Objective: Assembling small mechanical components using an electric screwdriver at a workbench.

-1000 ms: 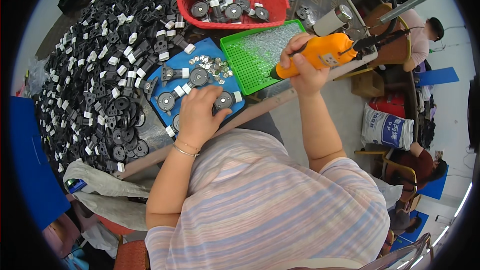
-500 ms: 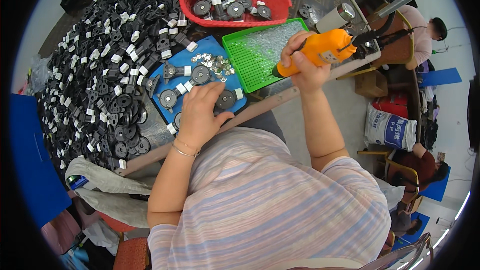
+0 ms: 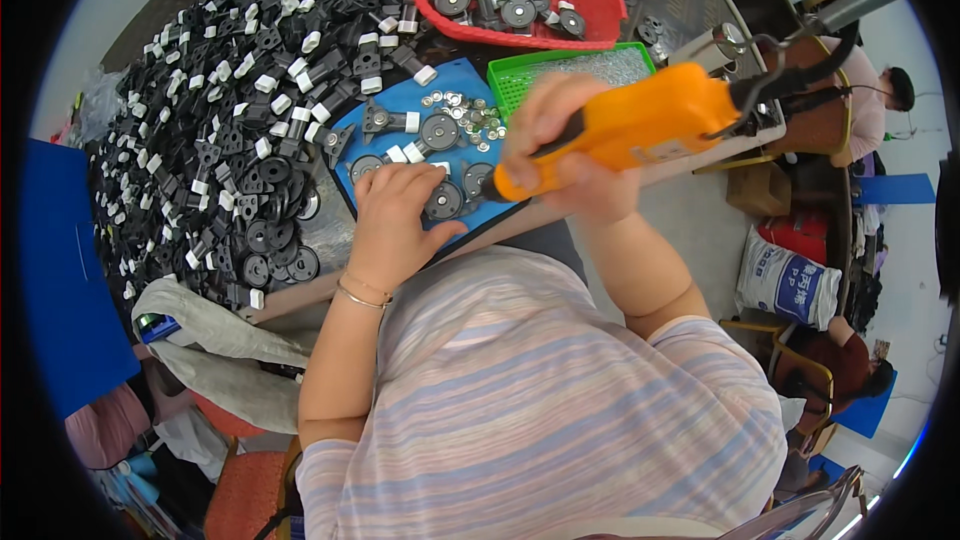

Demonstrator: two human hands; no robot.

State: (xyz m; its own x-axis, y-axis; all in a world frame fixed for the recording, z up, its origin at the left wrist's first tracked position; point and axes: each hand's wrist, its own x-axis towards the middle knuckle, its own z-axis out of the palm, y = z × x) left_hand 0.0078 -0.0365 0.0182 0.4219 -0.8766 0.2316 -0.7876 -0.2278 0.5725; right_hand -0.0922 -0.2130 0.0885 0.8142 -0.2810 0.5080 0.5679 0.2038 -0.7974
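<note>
On the blue mat (image 3: 400,100), my left hand (image 3: 398,220) curls round a black wheel part (image 3: 444,200), fingertips at its white tab and thumb at its near side. My right hand (image 3: 575,150) grips an orange electric screwdriver (image 3: 650,120). Its dark tip points down and left, close to another black wheel (image 3: 478,180); whether they touch I cannot tell. Farther up the mat lie one more wheel part (image 3: 440,132), a black bracket with a white end (image 3: 390,121) and several small silver bearings (image 3: 465,115).
A big heap of black parts with white ends (image 3: 260,90) covers the table's left side. Behind the mat stands a red basket (image 3: 520,38) of wheel parts; a green tray (image 3: 510,75) sits in front of it. A steel cup (image 3: 715,48) and the tool's cable (image 3: 800,75) are at right.
The screwdriver has swung left and down from over the green tray to the mat's wheel parts. A wheel part now shows between my left fingers and thumb. The view has shifted.
</note>
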